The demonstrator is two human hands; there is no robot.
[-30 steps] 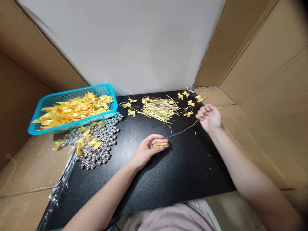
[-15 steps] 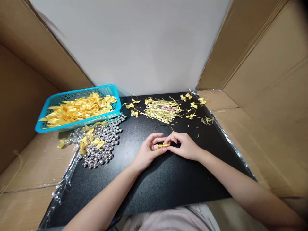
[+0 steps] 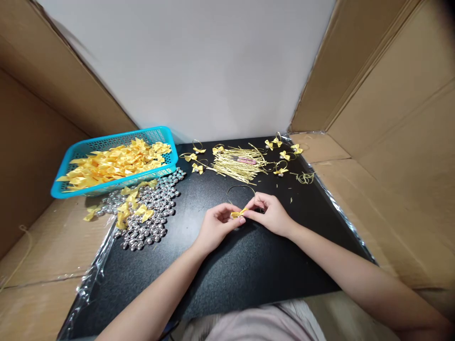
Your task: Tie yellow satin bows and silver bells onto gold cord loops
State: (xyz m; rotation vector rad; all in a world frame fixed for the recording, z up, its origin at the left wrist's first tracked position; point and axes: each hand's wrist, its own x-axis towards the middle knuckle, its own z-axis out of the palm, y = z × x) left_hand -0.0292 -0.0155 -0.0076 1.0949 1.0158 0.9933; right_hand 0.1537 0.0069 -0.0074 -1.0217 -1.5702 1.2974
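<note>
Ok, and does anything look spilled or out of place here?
A few loose yellow bows lie on the silver beads, outside the blue basket that holds most. A snarl of thin gold cord near the right edge of the tabletop looks odd against the straighter gold strips.

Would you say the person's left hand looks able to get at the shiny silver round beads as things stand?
Probably yes: the flat black tabletop lies between the left hand and the shiny silver round beads, with nothing seen blocking, though that hand is helping hold a yellow ribbon bow.
</note>
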